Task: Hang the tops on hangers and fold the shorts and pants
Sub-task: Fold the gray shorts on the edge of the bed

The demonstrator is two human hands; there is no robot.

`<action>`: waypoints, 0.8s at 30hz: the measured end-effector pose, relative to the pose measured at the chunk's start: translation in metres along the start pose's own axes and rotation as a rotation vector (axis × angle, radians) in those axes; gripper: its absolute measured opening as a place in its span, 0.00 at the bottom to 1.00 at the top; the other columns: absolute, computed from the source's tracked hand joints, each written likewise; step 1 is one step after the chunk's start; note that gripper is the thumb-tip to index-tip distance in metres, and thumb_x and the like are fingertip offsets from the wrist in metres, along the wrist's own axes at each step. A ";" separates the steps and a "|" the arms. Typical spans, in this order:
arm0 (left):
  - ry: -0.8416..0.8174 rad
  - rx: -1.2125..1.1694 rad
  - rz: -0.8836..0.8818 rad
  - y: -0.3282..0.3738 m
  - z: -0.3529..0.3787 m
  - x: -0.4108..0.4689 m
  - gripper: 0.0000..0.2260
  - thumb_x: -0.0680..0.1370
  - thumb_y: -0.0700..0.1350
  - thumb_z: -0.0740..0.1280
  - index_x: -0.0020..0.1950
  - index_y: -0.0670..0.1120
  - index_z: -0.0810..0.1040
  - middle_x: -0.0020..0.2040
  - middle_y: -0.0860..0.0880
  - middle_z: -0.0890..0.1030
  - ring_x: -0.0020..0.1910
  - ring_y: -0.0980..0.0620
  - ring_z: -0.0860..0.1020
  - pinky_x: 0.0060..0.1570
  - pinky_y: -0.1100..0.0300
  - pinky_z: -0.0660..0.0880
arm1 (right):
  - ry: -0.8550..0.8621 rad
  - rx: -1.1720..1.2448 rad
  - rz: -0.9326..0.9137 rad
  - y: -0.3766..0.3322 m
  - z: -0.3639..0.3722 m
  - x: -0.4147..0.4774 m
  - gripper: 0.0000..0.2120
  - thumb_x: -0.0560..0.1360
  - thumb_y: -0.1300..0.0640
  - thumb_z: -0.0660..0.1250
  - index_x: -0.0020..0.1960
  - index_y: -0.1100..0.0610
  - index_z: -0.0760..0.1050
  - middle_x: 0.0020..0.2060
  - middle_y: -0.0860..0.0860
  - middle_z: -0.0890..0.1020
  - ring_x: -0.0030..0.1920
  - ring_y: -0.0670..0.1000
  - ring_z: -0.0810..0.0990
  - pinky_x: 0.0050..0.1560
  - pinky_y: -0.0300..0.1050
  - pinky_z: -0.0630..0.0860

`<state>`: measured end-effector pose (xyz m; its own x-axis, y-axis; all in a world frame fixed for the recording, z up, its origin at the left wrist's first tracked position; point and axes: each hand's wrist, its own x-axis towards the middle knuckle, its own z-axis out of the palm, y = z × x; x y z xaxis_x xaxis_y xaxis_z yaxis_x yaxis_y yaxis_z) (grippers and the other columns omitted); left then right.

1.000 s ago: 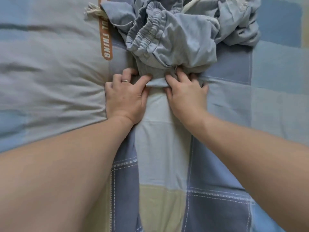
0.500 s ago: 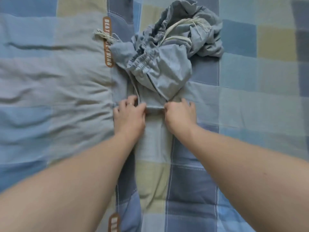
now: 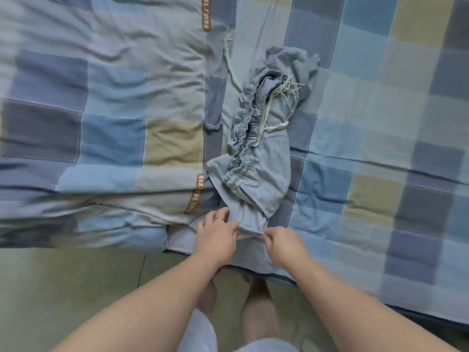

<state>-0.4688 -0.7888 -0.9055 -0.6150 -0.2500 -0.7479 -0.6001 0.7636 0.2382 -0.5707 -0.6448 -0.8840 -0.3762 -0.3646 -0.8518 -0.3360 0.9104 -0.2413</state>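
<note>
the bunched grey pants (image 3: 256, 171), lying on the checked bedcover (image 3: 368, 128) near its front edge, are pinched at one leg hem by the left hand (image 3: 215, 237) and right hand (image 3: 284, 243), fingers curled on cloth; straightening seems underway, and a flat spread is probably needed next.

Bare arms (image 3: 152, 295), 1 ring (image 3: 220, 219) on the left hand (image 3: 215, 237), pale-blue shorts (image 3: 200, 334).

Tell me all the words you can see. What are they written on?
"UL THING": top tag, orange, on the quilt; its start is cut off by the picture edge.
"BEA...UL T...": lower tag, also orange and on the quilt; it is creased and the other letters are too blurred to read.
Pants: no words.
</note>
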 end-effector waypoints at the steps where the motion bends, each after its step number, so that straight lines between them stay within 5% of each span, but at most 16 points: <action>1: 0.047 -0.023 0.000 0.005 -0.002 -0.019 0.10 0.83 0.53 0.58 0.56 0.55 0.78 0.78 0.52 0.60 0.73 0.46 0.57 0.65 0.50 0.60 | -0.011 0.037 -0.025 0.000 -0.003 -0.016 0.13 0.83 0.51 0.58 0.47 0.54 0.78 0.51 0.57 0.84 0.56 0.62 0.79 0.51 0.52 0.73; 3: 0.134 -0.048 -0.016 0.016 -0.010 -0.055 0.09 0.83 0.52 0.58 0.54 0.54 0.77 0.80 0.53 0.58 0.74 0.47 0.55 0.64 0.49 0.60 | -0.002 0.116 -0.062 -0.001 -0.015 -0.048 0.13 0.83 0.53 0.60 0.41 0.53 0.72 0.48 0.60 0.83 0.53 0.62 0.79 0.48 0.52 0.72; 6: 0.244 -0.162 -0.006 0.039 -0.033 -0.103 0.08 0.83 0.48 0.58 0.56 0.52 0.77 0.78 0.55 0.64 0.75 0.48 0.58 0.66 0.50 0.60 | 0.070 0.216 -0.090 -0.005 -0.043 -0.097 0.14 0.82 0.54 0.61 0.42 0.59 0.75 0.43 0.60 0.82 0.50 0.63 0.78 0.46 0.53 0.72; 10: 0.481 -0.372 0.086 0.080 -0.085 -0.158 0.08 0.82 0.41 0.58 0.54 0.46 0.77 0.55 0.47 0.81 0.61 0.43 0.75 0.60 0.50 0.64 | 0.295 0.332 -0.224 -0.012 -0.084 -0.170 0.11 0.81 0.58 0.63 0.48 0.63 0.80 0.44 0.59 0.83 0.50 0.61 0.78 0.47 0.53 0.69; 13: 0.618 -0.525 0.160 0.113 -0.128 -0.193 0.09 0.82 0.43 0.55 0.50 0.43 0.74 0.40 0.43 0.79 0.43 0.38 0.76 0.47 0.46 0.70 | 0.447 0.420 -0.296 -0.012 -0.111 -0.219 0.12 0.82 0.58 0.63 0.40 0.54 0.77 0.33 0.49 0.78 0.41 0.56 0.76 0.38 0.48 0.64; 16: 0.702 -0.657 0.238 0.141 -0.171 -0.221 0.11 0.82 0.49 0.53 0.50 0.46 0.72 0.37 0.47 0.77 0.38 0.41 0.76 0.37 0.47 0.71 | 0.568 0.546 -0.362 -0.009 -0.143 -0.260 0.15 0.83 0.55 0.61 0.38 0.56 0.67 0.27 0.47 0.68 0.31 0.47 0.66 0.34 0.46 0.61; 21: 0.788 -0.745 0.496 0.175 -0.254 -0.258 0.08 0.82 0.49 0.60 0.44 0.51 0.74 0.32 0.55 0.74 0.31 0.57 0.71 0.34 0.56 0.67 | 0.746 0.720 -0.558 -0.019 -0.205 -0.326 0.17 0.83 0.55 0.60 0.36 0.53 0.65 0.26 0.41 0.65 0.31 0.45 0.63 0.34 0.44 0.62; 24: 0.801 -0.759 0.597 0.193 -0.297 -0.282 0.08 0.81 0.51 0.62 0.44 0.51 0.76 0.28 0.51 0.73 0.26 0.56 0.68 0.29 0.60 0.63 | 0.784 0.795 -0.688 -0.024 -0.232 -0.360 0.15 0.81 0.51 0.61 0.38 0.56 0.67 0.28 0.41 0.66 0.31 0.44 0.64 0.32 0.42 0.62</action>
<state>-0.5629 -0.7478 -0.4645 -0.8698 -0.4780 0.1222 -0.1005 0.4142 0.9046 -0.6279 -0.5810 -0.4636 -0.8228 -0.5682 -0.0151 -0.1628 0.2611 -0.9515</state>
